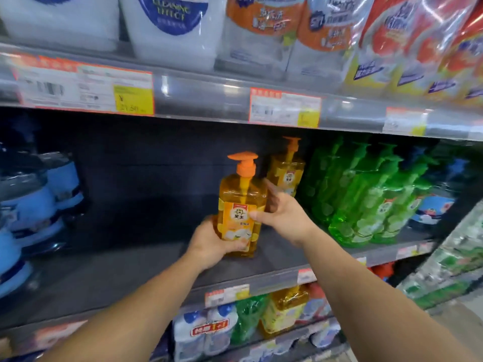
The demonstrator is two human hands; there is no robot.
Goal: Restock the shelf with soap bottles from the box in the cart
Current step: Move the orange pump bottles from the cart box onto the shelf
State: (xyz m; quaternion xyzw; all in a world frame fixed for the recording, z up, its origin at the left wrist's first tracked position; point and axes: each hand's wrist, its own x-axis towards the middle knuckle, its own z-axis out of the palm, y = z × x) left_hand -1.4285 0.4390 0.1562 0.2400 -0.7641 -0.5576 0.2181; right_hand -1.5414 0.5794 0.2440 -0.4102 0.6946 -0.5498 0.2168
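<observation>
An orange soap bottle (241,205) with an orange pump stands upright near the front of the dark middle shelf (130,270). My left hand (211,244) grips its lower part, fingers curled round the base. My right hand (282,212) is against its right side, thumb on the label and fingers spread behind it. A second orange pump bottle (287,171) stands further back on the same shelf, to the right. Neither the box nor the cart is in view.
Green pump bottles (366,199) fill the shelf to the right, blue wrapped packs (39,199) the left. Between them is a wide bare stretch of shelf. Refill pouches (287,35) sit on the shelf above, more bottles (261,317) on the shelf below.
</observation>
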